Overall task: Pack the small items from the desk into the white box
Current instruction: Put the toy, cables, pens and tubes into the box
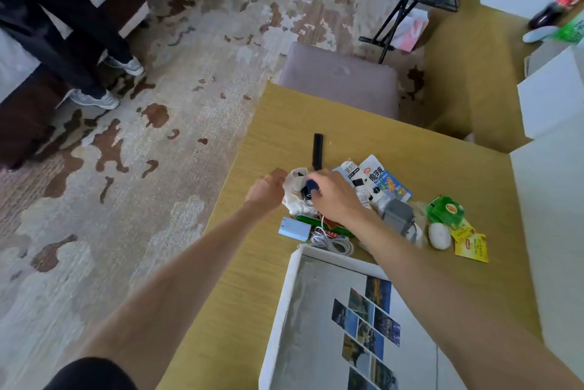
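The white box (286, 298) lies open at the desk's near edge, with a picture card on its floor. Beyond it sits a heap of small items. My left hand (267, 189) grips the edge of a white cloth pouch (295, 200). My right hand (335, 195) rests over the pouch, its fingers closed on a small dark blue object (313, 184) with something black beneath. A black comb (317, 151) lies just beyond. A light blue charger (294, 229) and a coiled white cable (333, 241) lie between the pouch and the box.
Snack packets (384, 179), a grey pouch (396, 216), green tea bags (445, 209), yellow tea bags (471, 246) and a white oval (439, 235) lie right of my hands. A padded stool (339, 78) stands beyond the desk. A person's legs (63, 36) stand far left on the carpet.
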{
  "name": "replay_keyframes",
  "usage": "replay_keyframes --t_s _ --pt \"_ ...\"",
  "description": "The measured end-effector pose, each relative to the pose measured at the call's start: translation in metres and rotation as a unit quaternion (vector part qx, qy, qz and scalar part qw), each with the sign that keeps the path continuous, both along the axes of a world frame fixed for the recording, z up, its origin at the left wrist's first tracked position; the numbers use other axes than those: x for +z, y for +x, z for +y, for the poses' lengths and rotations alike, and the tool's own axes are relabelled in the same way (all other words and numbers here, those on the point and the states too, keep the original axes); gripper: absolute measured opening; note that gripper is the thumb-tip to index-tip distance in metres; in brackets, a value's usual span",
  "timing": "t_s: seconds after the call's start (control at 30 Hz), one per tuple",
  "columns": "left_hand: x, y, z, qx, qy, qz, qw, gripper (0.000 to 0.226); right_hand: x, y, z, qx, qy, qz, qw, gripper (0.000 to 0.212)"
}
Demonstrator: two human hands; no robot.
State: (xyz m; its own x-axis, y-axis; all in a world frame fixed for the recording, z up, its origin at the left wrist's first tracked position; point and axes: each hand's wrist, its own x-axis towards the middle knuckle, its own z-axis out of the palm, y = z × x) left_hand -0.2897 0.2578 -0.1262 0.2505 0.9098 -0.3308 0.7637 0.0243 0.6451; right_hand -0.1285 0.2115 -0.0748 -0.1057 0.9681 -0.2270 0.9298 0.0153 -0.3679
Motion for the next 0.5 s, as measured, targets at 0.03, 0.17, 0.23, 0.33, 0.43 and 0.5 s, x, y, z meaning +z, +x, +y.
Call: replay_keyframes --t_s 0.03,0.17,0.23,0.33,0.43,0.5 --pt "-0.003 0.000 0.005 0.010 -0.002 -0.013 1.000 0.027 -0.003 -0.003 0.004 0.011 0.000 0.002 1.000 0.039" --pt "-0.010 0.004 0.022 0.015 -0.062 -0.059 0.996 0.023 -0.009 -0.010 0.009 0.047 0.009 -0.014 0.999 0.046" --pt "-0.012 0.008 0.028 -0.022 -0.091 -0.049 0.994 0.031 -0.011 -0.008 0.007 0.053 0.007 -0.050 0.997 0.044" --pt "-0.015 0.011 0.030 -0.067 -0.109 -0.029 0.991 0.028 -0.008 -0.001 0.001 0.058 0.030 -0.053 0.996 0.025" --pt "-0.018 0.012 0.028 -0.063 -0.147 -0.047 0.986 0.004 -0.002 0.010 -0.006 0.067 0.047 -0.014 0.997 0.017" --pt "-0.019 0.012 0.027 -0.060 -0.164 -0.060 0.983 0.015 0.002 0.018 -0.011 0.062 0.046 0.007 0.997 0.017"
